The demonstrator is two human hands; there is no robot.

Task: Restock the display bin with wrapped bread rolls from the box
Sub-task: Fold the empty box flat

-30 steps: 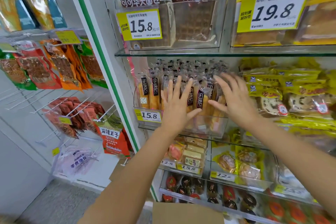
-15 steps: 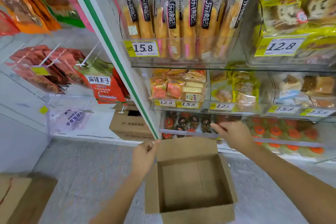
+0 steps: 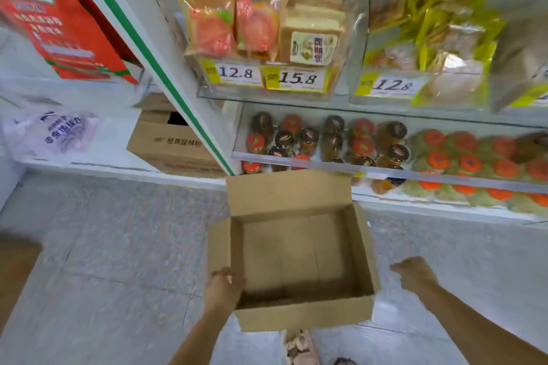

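An open brown cardboard box (image 3: 296, 249) sits on the grey floor below the shelves, its flaps spread and its inside bare. My left hand (image 3: 224, 287) is closed on the box's left wall near the front corner. To the right of the box, apart from it, my right hand (image 3: 413, 274) hovers with the fingers curled and nothing in it. The display bin with the wrapped bread rolls is out of view above the frame.
Clear bins of wrapped cakes and breads (image 3: 261, 24) with yellow price tags stand on the glass shelf above. Round packaged snacks (image 3: 329, 142) fill the bottom shelf. Another carton (image 3: 172, 145) sits behind the green-edged post (image 3: 166, 68). My shoe (image 3: 298, 347) is just below the box.
My view has dropped from the roll bin to the floor. Both hands came down from the bin; the left now grips the box's left wall and the right has moved out to the box's right.
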